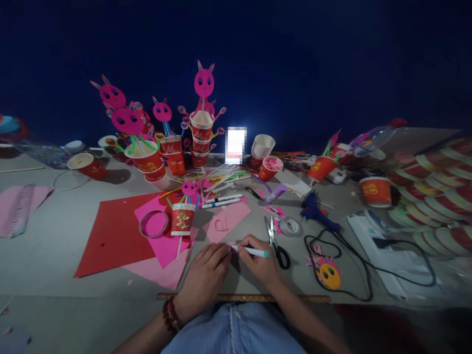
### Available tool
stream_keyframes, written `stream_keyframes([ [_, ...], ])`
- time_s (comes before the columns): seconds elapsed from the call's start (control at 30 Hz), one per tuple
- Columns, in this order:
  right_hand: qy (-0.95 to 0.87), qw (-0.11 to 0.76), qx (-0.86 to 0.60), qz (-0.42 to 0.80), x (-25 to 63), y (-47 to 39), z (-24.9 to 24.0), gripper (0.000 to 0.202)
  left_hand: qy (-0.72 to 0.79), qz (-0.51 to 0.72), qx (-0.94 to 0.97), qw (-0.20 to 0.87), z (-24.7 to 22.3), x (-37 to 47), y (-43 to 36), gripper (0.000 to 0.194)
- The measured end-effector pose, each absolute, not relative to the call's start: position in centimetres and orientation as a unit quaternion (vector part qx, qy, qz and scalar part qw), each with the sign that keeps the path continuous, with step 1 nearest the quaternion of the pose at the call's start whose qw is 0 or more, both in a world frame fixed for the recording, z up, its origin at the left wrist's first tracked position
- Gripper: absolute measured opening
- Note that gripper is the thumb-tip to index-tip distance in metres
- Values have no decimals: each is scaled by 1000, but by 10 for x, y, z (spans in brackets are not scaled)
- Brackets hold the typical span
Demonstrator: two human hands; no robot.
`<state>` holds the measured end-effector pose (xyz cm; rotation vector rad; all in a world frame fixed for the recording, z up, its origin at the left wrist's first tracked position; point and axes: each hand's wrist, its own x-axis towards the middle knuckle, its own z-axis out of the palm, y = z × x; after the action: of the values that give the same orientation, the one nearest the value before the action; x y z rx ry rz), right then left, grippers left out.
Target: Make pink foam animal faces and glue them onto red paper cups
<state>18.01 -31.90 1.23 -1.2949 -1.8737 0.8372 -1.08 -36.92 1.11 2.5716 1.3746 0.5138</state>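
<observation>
Lower centre: our right hand [258, 260], clamped on one marker [257, 252]; our left hand [207, 270], grip unclear; rightward, one pair of scissors [273, 241].

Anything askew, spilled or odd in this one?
A bright pixelated rectangle at the back stands out, hiding its content. A black cord curls untidily around a yellow paper face. The red paper cup at left leans, perhaps only lens distortion. No spill shows.

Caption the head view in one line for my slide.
Right hand grips a white marker beside the left hand, with scissors and decorated red cups around.
</observation>
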Motion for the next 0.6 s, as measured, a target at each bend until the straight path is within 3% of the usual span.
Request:
stream_keyframes([
  [0.6, -728, 346, -498, 318, 180, -319, 12, 22, 461, 183, 864, 87, 9, -11, -370, 35],
])
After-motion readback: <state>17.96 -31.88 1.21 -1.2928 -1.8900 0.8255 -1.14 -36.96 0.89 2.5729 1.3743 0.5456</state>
